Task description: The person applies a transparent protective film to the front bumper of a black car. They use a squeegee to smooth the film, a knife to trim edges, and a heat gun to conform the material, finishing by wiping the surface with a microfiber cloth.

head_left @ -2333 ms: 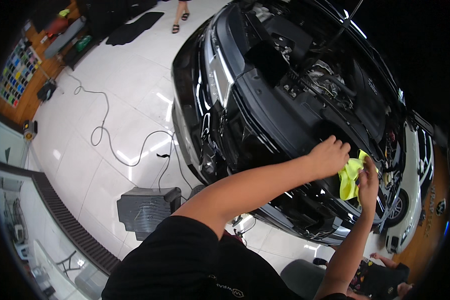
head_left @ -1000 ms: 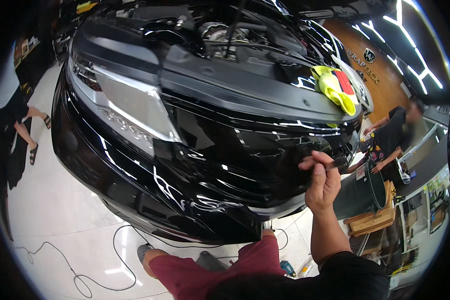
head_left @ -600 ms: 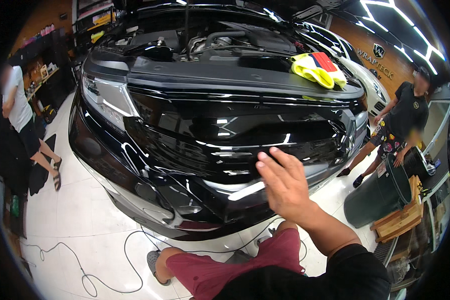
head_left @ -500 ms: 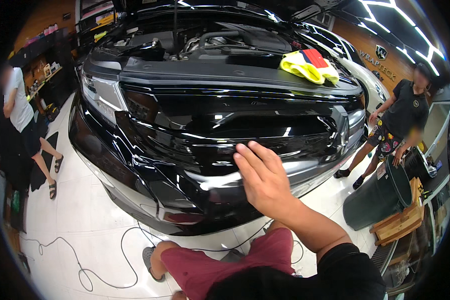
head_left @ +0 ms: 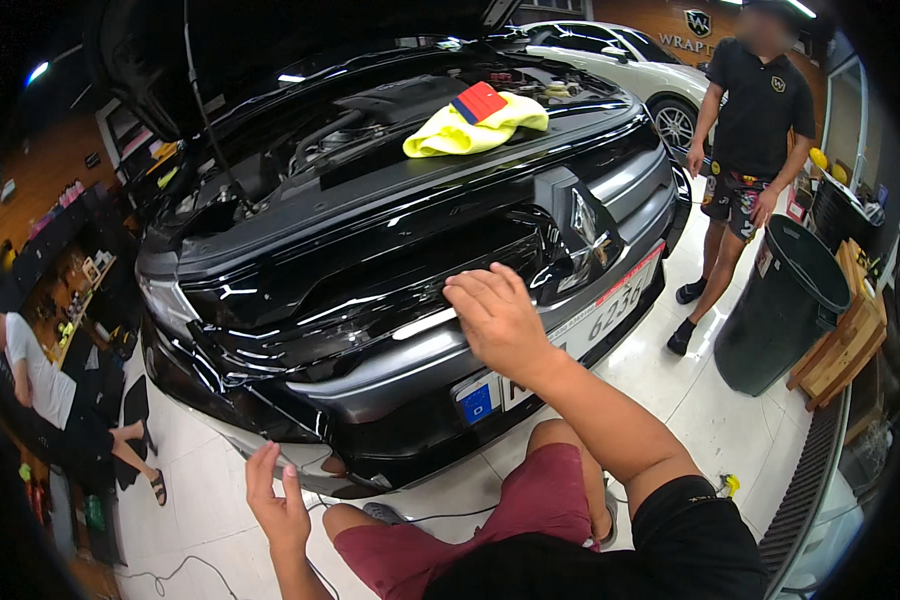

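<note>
The glossy black front of a car [head_left: 370,262] fills the middle, its hood raised. My right hand [head_left: 492,318] is at the grille's silver-grey lower trim [head_left: 395,362], left of the emblem [head_left: 582,235]. Its fingers are slightly bent and hold nothing I can see; whether the tips touch the surface is hard to tell. Low on the left, my left hand [head_left: 276,508] is raised before the bumper corner, fingers and thumb apart, holding nothing. A bright yellow cloth [head_left: 475,135] lies on the front edge of the engine bay, with a red squeegee card [head_left: 478,102] on top.
A person in a black shirt [head_left: 760,105] stands at the right beside a dark green bin [head_left: 785,300] and a wooden box [head_left: 850,320]. Another person in white [head_left: 40,370] is at the far left. A white car [head_left: 610,60] stands behind. Cable [head_left: 195,560] crosses the tiled floor.
My view has shifted right, bringing the emblem and plate closer. The right hand remains at the grille, its fingers more bent. My left hand has come into view.
</note>
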The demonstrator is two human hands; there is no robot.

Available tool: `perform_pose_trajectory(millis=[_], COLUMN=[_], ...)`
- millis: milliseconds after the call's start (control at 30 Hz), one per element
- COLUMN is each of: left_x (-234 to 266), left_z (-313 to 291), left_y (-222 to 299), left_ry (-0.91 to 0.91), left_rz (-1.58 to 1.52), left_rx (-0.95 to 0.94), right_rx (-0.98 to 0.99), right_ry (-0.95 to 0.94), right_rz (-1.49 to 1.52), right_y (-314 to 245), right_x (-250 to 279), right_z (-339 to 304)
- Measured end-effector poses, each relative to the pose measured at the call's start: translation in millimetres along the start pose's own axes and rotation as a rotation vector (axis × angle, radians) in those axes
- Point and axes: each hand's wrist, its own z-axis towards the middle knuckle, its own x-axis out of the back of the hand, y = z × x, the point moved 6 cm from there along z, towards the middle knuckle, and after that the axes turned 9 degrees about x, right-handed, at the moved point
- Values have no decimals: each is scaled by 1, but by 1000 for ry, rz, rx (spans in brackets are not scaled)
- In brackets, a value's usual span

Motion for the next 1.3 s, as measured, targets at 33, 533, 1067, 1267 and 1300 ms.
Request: perform_pose_trajectory(millis=[33, 533, 1067, 1267, 1300], left_x=[-4, 9, 13, 12, 11], left_z=[12, 133, 145, 144, 143], left_y=[15, -19, -26, -38, -38], left_ry=[20, 270, 336, 297, 289], left_rz=[21, 252, 281, 201, 185], left_rx=[-59, -170, -146, -180, -185], right_rx=[-10, -333, 6, 189, 199], right_ry=[1, -271, -407, -435, -439], right_rz=[-53, 674, 339, 207, 183], right_y=[12, -77, -166, -182, -181], right_x=[8, 3, -95, -122, -124], right_z=[-4, 22, 138, 147, 148])
